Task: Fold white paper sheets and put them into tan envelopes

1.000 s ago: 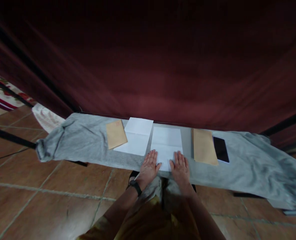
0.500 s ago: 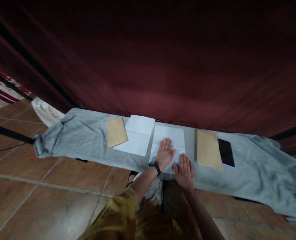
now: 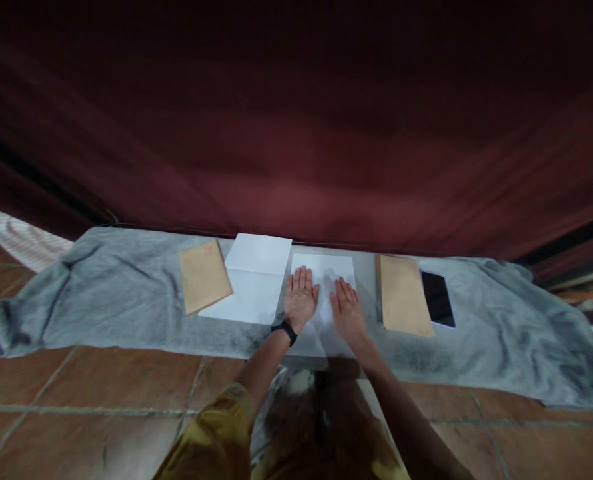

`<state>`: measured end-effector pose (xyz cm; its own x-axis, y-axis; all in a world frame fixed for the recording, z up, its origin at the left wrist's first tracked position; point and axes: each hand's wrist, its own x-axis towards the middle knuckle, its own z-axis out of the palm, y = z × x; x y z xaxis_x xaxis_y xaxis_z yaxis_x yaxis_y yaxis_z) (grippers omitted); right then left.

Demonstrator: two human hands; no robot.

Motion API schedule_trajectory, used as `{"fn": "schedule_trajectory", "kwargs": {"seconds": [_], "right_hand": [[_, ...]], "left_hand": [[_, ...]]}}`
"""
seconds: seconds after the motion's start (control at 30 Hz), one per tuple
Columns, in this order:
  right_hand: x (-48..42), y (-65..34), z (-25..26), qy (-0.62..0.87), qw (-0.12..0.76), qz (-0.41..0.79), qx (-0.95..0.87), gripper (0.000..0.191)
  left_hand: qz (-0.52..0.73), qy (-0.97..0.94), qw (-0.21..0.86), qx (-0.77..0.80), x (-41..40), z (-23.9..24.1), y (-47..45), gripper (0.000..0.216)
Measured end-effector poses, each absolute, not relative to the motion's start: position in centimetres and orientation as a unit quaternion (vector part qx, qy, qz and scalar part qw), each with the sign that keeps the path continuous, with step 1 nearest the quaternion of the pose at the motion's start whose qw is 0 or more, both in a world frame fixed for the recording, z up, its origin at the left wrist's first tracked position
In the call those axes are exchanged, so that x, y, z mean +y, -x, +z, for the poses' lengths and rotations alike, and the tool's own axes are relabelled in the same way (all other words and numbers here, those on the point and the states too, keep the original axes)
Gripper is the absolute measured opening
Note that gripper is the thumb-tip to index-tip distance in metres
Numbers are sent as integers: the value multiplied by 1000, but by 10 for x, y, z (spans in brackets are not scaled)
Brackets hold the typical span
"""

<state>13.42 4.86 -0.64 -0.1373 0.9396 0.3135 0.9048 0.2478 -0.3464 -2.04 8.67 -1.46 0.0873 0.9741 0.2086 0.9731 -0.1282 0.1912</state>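
Both my hands lie flat, fingers stretched out, side by side on a white sheet of paper [image 3: 326,267] in the middle of a bench covered with grey cloth [image 3: 126,293]. My left hand [image 3: 301,298], with a black band at the wrist, presses the sheet's left part. My right hand [image 3: 347,309] rests on its right part. Neither hand holds anything. A second white sheet [image 3: 256,277], creased across the middle, lies just to the left.
A brown envelope [image 3: 203,275] overlaps the left sheet's edge. Another brown envelope [image 3: 403,295] lies right of my hands, with a black phone [image 3: 436,298] beside it. A dark red curtain [image 3: 296,133] hangs behind the bench. Tiled floor [image 3: 76,400] lies below.
Both hands have slid from the sheet's near edge further up it, the left first, then the right. The view has shifted, so the bench sits a little more to the left.
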Motion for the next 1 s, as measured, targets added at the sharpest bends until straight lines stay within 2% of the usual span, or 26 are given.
{"fn": "schedule_trajectory", "kwargs": {"seconds": [0.13, 0.27, 0.57, 0.77, 1.0], "right_hand": [[108, -108, -1, 581, 183, 55, -791, 52], [128, -105, -9, 597, 152, 37, -787, 50], [129, -144, -27, 663, 180, -16, -727, 55], [126, -145, -29, 653, 190, -30, -732, 54], [126, -145, -28, 660, 185, -29, -728, 54]], "left_hand": [[138, -738, 9, 660, 87, -12, 19, 60], [120, -737, 29, 664, 87, -9, 19, 61], [162, -706, 28, 689, 100, -11, 12, 62], [141, -760, 64, 632, 135, -4, -17, 58], [125, -743, 51, 655, 151, -8, 15, 61]]}}
